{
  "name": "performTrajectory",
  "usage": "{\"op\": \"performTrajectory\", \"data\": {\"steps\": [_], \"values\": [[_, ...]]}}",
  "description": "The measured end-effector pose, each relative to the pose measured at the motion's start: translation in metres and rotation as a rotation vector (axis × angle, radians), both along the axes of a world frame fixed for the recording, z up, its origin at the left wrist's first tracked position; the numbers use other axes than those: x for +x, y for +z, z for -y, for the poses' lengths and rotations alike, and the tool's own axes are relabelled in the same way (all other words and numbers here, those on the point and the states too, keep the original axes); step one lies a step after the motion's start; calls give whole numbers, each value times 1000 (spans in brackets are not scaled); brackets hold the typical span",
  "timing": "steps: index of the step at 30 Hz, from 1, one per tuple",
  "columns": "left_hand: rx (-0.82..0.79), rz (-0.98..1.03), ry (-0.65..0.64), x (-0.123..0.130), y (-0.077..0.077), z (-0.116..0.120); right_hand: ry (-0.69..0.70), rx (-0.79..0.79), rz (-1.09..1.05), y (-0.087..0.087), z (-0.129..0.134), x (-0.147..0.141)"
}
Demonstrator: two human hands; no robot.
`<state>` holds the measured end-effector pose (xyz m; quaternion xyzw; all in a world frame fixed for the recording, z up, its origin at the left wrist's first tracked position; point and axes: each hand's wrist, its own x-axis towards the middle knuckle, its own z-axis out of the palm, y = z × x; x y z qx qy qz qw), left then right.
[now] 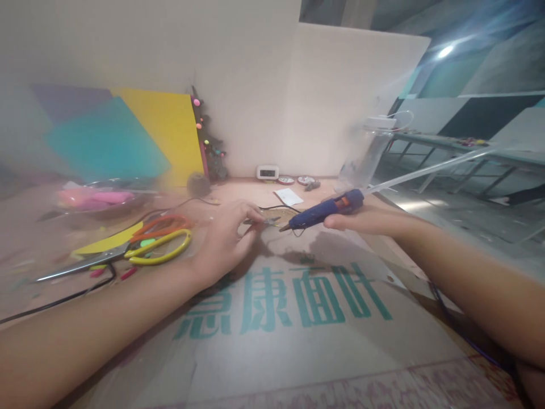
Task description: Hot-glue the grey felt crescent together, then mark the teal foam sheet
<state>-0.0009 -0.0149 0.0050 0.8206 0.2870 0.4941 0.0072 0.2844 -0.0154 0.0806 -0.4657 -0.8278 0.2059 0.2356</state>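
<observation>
While both forearms reach forward across a pale pink desk (239,187), the left hand (225,241) and right hand (361,220) meet over a sheet printed with large green characters (264,357). The left grip pinches a small dark piece (272,220) between thumb and fingers; it is too small and blurred to identify. The right grip is wrapped around a blue glue gun (317,213), a long clear glue stick (426,170) jutting from its back. The nozzle points left, just beside the pinched piece; whether they touch is unclear.

The step in hand seems to be putting glue on that piece, and the next move probably calls for a steady left pinch and a light, careful squeeze on the gun.

At far left, a clear bowl (145,200) holds soft-looking pink lumps (102,199). At right, behind the gun, stands a clear bottle (367,153) with a white lid; its contents, if any, cannot be made out. Yellow-handled scissors (128,250) lie left of the left hand
</observation>
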Motion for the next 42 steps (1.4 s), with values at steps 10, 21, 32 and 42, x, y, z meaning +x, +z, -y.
{"op": "performTrajectory", "data": {"steps": [10,21,32,42], "values": [[-35,-128,-58,2,-2,2,-127,64,-253,3,-25,21],[7,-225,-128,5,-4,1,-499,218,-210,-60,-89,34],[-1,-226,-123,5,-2,2,-421,303,-159,-86,-101,45],[13,-220,-124,3,-3,1,-748,476,-335,-79,-79,38]]}}
